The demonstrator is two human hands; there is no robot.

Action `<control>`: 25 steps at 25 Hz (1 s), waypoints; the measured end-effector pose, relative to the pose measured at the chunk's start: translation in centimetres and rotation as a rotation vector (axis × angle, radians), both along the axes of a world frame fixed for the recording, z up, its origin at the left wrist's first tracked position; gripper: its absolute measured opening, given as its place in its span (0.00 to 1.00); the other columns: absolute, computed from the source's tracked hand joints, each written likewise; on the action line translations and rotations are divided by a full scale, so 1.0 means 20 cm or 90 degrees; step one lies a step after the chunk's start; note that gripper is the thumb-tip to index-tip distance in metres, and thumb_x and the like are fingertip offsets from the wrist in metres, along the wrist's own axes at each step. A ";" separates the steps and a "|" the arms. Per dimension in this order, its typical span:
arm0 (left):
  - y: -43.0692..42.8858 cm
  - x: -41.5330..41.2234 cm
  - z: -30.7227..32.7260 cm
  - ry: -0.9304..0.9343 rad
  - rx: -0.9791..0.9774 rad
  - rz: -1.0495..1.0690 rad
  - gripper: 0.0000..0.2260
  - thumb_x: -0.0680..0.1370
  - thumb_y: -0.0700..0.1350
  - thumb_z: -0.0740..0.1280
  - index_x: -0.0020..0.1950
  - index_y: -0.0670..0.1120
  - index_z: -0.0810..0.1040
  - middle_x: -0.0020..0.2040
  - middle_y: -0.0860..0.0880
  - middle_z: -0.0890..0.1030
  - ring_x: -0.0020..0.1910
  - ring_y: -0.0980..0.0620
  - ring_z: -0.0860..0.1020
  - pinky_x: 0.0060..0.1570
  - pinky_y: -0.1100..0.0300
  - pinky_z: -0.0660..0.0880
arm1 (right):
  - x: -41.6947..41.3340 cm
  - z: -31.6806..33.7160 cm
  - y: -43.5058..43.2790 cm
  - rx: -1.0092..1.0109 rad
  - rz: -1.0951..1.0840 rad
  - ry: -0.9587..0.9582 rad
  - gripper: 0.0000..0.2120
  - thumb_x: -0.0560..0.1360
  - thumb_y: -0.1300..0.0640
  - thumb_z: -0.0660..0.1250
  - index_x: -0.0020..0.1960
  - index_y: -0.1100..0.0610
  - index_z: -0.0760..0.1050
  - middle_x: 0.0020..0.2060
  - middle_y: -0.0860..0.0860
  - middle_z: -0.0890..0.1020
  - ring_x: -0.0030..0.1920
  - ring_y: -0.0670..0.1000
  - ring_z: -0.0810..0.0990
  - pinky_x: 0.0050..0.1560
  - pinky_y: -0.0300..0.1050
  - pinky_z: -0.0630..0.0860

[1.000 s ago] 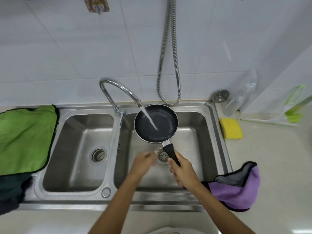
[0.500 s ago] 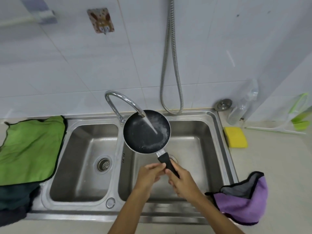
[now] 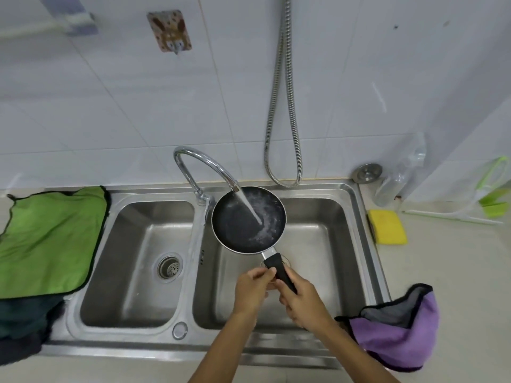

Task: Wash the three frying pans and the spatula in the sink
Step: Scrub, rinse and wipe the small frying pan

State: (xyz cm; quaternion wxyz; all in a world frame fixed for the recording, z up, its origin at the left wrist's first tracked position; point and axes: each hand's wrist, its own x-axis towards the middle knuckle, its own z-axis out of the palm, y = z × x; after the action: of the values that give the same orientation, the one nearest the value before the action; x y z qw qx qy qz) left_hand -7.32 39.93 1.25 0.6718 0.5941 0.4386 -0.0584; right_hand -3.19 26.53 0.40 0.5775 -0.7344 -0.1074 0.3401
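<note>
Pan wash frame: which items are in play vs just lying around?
In play: frying pan, right hand gripping its handle, left hand touching the handle, running faucet, sink.
Lying about: green cloth, yellow sponge, purple cloth, sink plug.

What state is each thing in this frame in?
Frying pan: held over the right basin, wet, foamy.
Faucet: running into the pan.
Right hand: grips the pan's handle.
Left hand: curled at the handle; grip unclear.
Green cloth: spread flat.
Purple cloth: crumpled.
Yellow sponge: lying on the counter.
</note>
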 end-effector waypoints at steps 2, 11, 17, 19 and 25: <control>-0.07 -0.01 -0.03 0.007 0.019 -0.036 0.06 0.80 0.45 0.72 0.50 0.43 0.86 0.43 0.47 0.89 0.43 0.52 0.88 0.42 0.64 0.77 | -0.02 -0.02 -0.09 -0.017 -0.007 -0.023 0.16 0.84 0.53 0.62 0.65 0.34 0.73 0.28 0.49 0.73 0.25 0.48 0.68 0.24 0.42 0.66; -0.04 0.06 -0.03 0.000 0.008 -0.025 0.10 0.78 0.45 0.75 0.58 0.45 0.85 0.49 0.46 0.89 0.47 0.50 0.88 0.42 0.64 0.77 | 0.05 -0.01 -0.03 -0.031 -0.010 -0.060 0.15 0.83 0.52 0.62 0.66 0.36 0.72 0.28 0.49 0.72 0.25 0.49 0.66 0.25 0.41 0.65; -0.08 0.02 -0.05 0.025 -0.003 -0.058 0.11 0.77 0.44 0.76 0.58 0.41 0.85 0.41 0.48 0.88 0.43 0.53 0.88 0.37 0.69 0.75 | -0.03 -0.03 -0.10 -0.038 -0.017 -0.066 0.18 0.83 0.53 0.62 0.68 0.35 0.71 0.27 0.48 0.73 0.26 0.48 0.67 0.26 0.42 0.67; -0.09 0.03 -0.04 0.025 -0.002 -0.063 0.10 0.78 0.44 0.75 0.58 0.42 0.86 0.42 0.48 0.88 0.42 0.54 0.88 0.37 0.69 0.75 | -0.02 -0.03 -0.11 -0.048 -0.009 -0.080 0.18 0.83 0.53 0.62 0.69 0.35 0.70 0.28 0.48 0.73 0.26 0.46 0.68 0.27 0.42 0.67; 0.04 -0.06 -0.05 0.031 0.031 -0.019 0.09 0.78 0.44 0.75 0.57 0.44 0.86 0.47 0.46 0.89 0.42 0.55 0.88 0.38 0.65 0.76 | -0.07 -0.04 0.02 -0.028 0.028 -0.059 0.16 0.83 0.51 0.62 0.67 0.34 0.71 0.29 0.48 0.75 0.26 0.46 0.70 0.27 0.44 0.69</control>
State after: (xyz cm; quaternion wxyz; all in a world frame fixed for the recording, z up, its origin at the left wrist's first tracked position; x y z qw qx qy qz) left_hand -8.43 40.75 0.29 0.6452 0.6150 0.4475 -0.0720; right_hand -4.52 27.00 -0.47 0.5476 -0.7594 -0.1427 0.3209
